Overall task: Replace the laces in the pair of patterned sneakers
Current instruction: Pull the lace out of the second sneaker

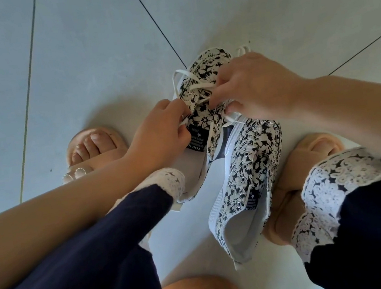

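Two sneakers lie mid-frame on the floor point(100, 59) between two sandals point(286, 180): the left hand point(159, 134) and right hand point(254, 87) each pinch the single white lace point(201, 86) threaded through the upper sneaker point(208, 64), while the unlaced sneaker point(248, 168) leans just beside it, lower right.

The right hand point(253, 90) hides the far sneaker's point(208, 69) right eyelets; the left hand point(159, 134) covers part of its tongue label point(197, 141), whose print is unreadable. The lace point(197, 86) disappears under the 2 hands' curled fingers.
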`<state>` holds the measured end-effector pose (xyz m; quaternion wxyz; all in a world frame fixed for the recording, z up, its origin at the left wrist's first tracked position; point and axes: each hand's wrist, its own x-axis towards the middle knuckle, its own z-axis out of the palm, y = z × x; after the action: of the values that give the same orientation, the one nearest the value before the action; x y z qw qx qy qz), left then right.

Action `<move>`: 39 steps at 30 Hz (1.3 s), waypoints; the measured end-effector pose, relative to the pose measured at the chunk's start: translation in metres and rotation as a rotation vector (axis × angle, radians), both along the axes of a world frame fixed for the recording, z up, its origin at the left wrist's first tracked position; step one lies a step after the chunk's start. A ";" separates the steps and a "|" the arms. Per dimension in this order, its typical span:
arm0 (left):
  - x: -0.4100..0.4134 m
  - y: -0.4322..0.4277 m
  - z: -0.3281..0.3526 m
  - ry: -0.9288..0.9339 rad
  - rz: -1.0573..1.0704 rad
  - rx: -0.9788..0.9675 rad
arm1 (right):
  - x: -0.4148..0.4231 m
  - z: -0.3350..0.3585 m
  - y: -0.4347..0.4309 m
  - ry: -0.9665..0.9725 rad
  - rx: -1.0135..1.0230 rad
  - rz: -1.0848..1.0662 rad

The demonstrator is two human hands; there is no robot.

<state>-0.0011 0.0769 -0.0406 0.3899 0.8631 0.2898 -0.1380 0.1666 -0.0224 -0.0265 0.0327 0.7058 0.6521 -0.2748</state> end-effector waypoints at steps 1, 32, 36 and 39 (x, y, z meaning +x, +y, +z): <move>0.000 0.000 0.000 -0.005 0.001 -0.001 | 0.000 0.000 0.001 -0.039 0.005 0.023; -0.004 0.001 -0.005 -0.046 0.066 -0.006 | 0.004 0.026 0.013 0.132 -0.073 -0.380; -0.005 -0.001 -0.008 -0.055 0.094 -0.013 | -0.019 0.009 0.027 -0.100 0.001 -0.172; -0.006 -0.001 -0.010 -0.049 0.099 -0.024 | -0.028 -0.004 0.026 -0.185 0.024 -0.087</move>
<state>-0.0070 0.0757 -0.0506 0.4135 0.8461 0.3208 -0.1009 0.1384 0.0032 -0.0307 0.0722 0.7560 0.6185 -0.2018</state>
